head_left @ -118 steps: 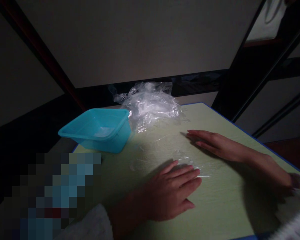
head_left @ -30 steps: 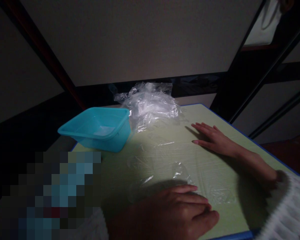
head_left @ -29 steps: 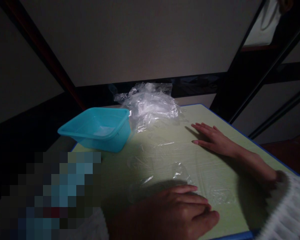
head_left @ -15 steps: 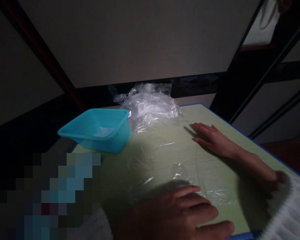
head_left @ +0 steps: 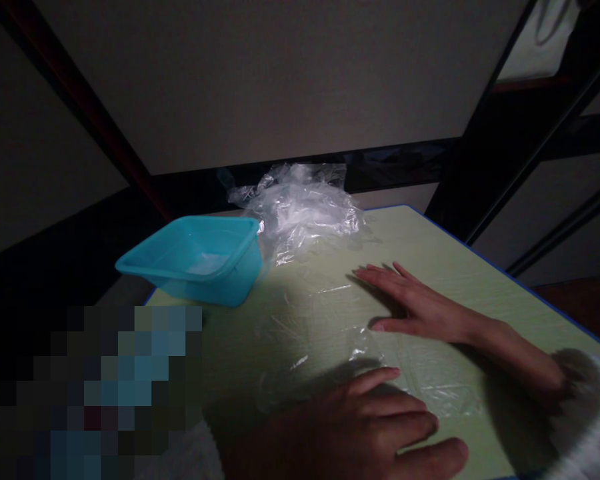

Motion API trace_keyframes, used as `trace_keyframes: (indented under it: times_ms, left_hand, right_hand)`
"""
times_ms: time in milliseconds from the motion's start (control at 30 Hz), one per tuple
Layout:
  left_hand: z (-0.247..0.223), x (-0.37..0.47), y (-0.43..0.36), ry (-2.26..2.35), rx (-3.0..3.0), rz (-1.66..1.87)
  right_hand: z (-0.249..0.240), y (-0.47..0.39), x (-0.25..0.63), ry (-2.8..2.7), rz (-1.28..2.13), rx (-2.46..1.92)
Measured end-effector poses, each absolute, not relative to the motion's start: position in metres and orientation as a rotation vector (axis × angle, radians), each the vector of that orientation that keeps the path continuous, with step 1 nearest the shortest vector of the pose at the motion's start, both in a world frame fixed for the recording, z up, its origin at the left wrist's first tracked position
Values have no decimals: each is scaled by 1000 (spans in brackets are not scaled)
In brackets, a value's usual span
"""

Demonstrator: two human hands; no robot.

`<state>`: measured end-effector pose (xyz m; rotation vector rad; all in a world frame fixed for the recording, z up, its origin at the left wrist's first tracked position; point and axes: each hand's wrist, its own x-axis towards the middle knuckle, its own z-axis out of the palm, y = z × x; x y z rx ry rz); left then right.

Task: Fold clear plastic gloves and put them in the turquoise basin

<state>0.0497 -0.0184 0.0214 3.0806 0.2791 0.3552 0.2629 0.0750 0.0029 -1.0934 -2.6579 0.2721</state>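
A clear plastic bag [head_left: 325,333] lies spread flat on the pale green tabletop [head_left: 410,233]. My left hand [head_left: 365,420] is in the foreground with its fingers apart, over the near part of the bag; its palm side is hidden. On the right, my right hand [head_left: 410,300] is stretched out with fingers and thumb apart, by the right part of the bag. Whether its palm presses on the film I cannot tell. Neither hand shows anything in its grasp.
At the table's far left corner stands a turquoise plastic basin [head_left: 230,280] with something whitish inside. Beside it, a heap of crumpled clear plastic bags [head_left: 305,210] sits at the back edge. Cabinet panels [head_left: 280,87] rise behind the table. The lower left is pixelated.
My right hand has moved left and nearer, onto the bag's area, and its thumb has spread wider. The right part of the bag has shifted slightly. My left hand stays in place.
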Motion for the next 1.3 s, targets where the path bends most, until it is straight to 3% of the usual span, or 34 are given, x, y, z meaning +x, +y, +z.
trace_keyframes:
  times_ms: [367, 600, 1033, 1300]
  left_hand:
    - [17, 51, -19, 287, 3051, 383]
    - [14, 51, -19, 267, 3047, 400]
    - [17, 50, -16, 214, 3061, 365]
    - [24, 53, -14, 228, 2958, 330]
  right_hand:
    - [-8, 93, 273, -2394, 162, -1459]
    - [-12, 97, 277, -2288, 85, -1471]
    - [19, 65, 249, -2330, 809, -869]
    - [8, 73, 249, -2399, 734, -907]
